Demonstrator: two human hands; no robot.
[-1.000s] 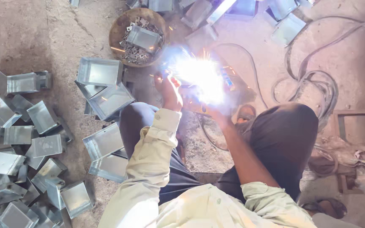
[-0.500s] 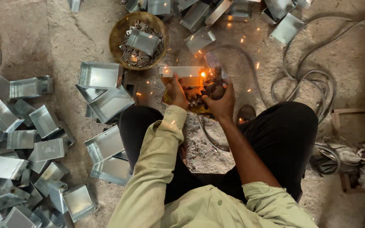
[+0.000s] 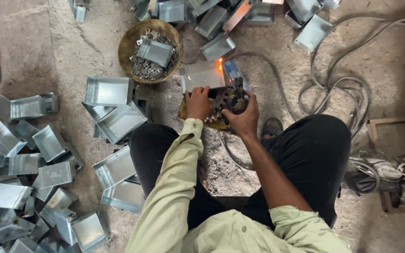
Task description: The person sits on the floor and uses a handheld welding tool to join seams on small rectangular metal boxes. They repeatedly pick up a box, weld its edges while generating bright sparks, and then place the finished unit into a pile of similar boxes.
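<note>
A heap of shallow grey sheet-metal trays is lying along the far left of the dusty concrete floor, many of them tilted or overlapping one another. Nearer the middle, two more open trays are resting just beside the person's left knee, and others are sitting against the left thigh. Above them a round brown bowl is holding small metal brackets with one folded grey tray lying on top.

The person is squatting in dark trousers and a pale green shirt. The left hand is pressing down on the near edge of a flat grey sheet-metal box lying on the floor just ahead of the knees, fingers curled over its rim. A small orange glowing spot is showing at the box's right edge. The right hand is closing around a dark, rusty toothed tool, held just beside the left hand and touching the box's near right corner; the two hands are close together but not clasped.

More grey trays are piling up along the top. To the right, grey cables are looping over the floor, and a wooden frame is lying at the far right beside crumpled rags.
</note>
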